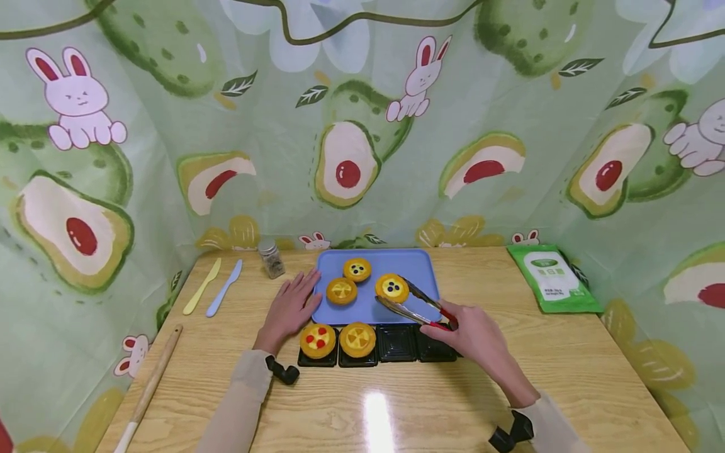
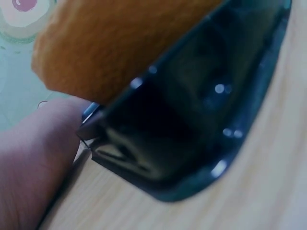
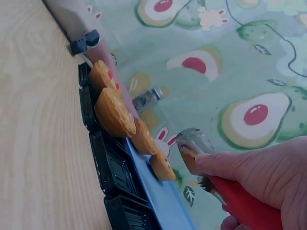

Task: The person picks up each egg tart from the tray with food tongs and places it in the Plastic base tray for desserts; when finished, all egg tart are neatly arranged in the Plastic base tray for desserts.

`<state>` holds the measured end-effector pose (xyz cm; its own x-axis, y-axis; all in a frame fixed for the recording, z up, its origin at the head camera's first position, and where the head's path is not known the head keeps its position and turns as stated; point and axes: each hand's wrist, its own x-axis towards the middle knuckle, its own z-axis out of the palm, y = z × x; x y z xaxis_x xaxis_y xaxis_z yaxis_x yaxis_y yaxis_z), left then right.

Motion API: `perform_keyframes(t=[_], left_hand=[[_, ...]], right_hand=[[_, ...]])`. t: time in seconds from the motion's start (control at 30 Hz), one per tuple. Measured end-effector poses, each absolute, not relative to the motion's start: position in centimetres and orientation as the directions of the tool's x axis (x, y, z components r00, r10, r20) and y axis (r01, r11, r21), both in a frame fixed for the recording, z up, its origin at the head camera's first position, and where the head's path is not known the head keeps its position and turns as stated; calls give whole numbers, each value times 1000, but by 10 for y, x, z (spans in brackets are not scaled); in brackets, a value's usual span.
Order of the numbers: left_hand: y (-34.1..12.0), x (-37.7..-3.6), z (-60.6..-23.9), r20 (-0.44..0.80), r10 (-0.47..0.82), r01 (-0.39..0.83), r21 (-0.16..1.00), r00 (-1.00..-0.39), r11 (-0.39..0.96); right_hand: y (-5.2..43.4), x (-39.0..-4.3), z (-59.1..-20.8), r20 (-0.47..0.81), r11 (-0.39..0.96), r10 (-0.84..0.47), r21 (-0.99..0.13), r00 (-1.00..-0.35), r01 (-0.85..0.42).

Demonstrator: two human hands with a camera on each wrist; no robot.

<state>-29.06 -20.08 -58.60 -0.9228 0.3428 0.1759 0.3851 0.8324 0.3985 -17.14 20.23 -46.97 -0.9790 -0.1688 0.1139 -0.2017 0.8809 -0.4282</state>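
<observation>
My right hand [image 1: 476, 333] grips red-handled metal tongs [image 1: 403, 311]. Their tips stand around an egg tart with dark berries [image 1: 392, 287], which looks raised above the blue tray [image 1: 404, 261] in the right wrist view. Fingers extended, my left hand [image 1: 291, 308] rests at the tray's left edge. Two more tarts lie on the tray: one berry-topped [image 1: 357, 270], one with yellow wedges [image 1: 342, 291]. Along the tray's near side runs a row of black square cups [image 1: 396, 343]; the left two hold a red-dotted tart [image 1: 318, 341] and a wedge-topped tart [image 1: 358, 340].
Left of the tray lie a yellow knife [image 1: 202, 286], a blue knife [image 1: 224, 287] and a glass shaker [image 1: 271, 259]. A wooden stick [image 1: 150, 390] lies along the left table edge. A green-white packet [image 1: 554, 280] sits at the back right, before a patterned curtain [image 1: 272, 126].
</observation>
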Motion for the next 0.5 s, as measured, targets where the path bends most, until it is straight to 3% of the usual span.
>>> perform_keyframes(t=[0.5], left_hand=[[-199,-290,-586,194,343,394,419,-919,818]], right_hand=[[215,-127,-468,24,909,-136,-395,-990,-134]])
